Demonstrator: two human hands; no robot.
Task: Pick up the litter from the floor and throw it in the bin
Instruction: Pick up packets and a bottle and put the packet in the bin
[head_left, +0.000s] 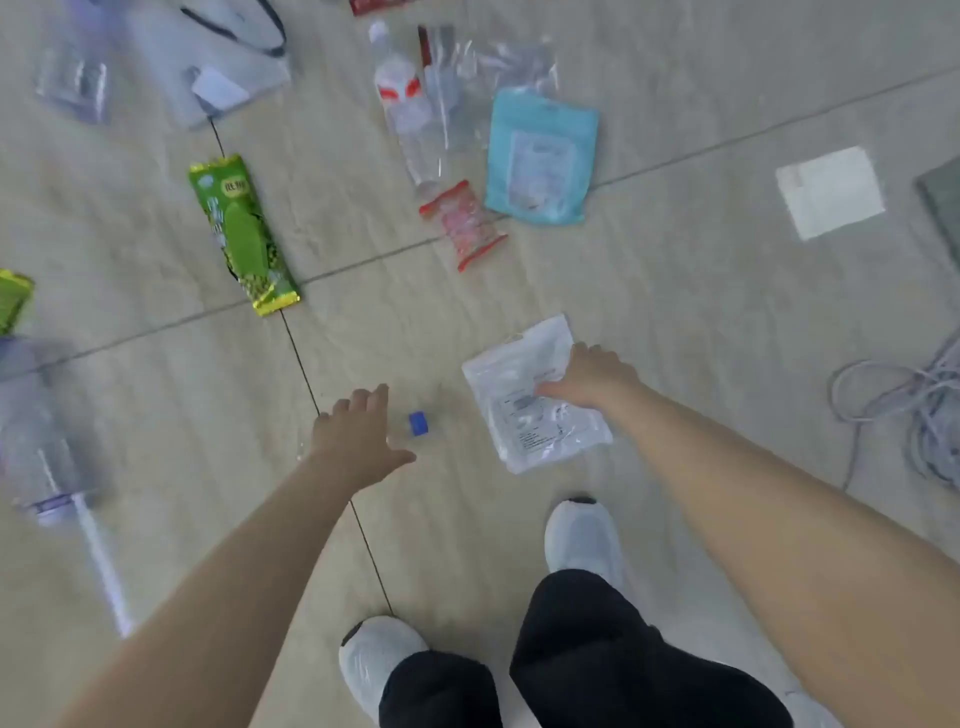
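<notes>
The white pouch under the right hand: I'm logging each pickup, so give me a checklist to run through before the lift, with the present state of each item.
1. Right hand is on the white pouch: ok, thumb and fingers pinch its edge.
2. Grip is firm enough to lift: cannot tell.
3. Pouch lies free of other litter: ok, nothing rests on it.
4. Left hand is free: ok, fingers spread above the clear bottle with the blue cap, not holding it.
5. Feet are clear of the pouch: ok, the white shoe is apart from it.
6. Bin is within reach: cannot tell, no bin in view.
</notes>
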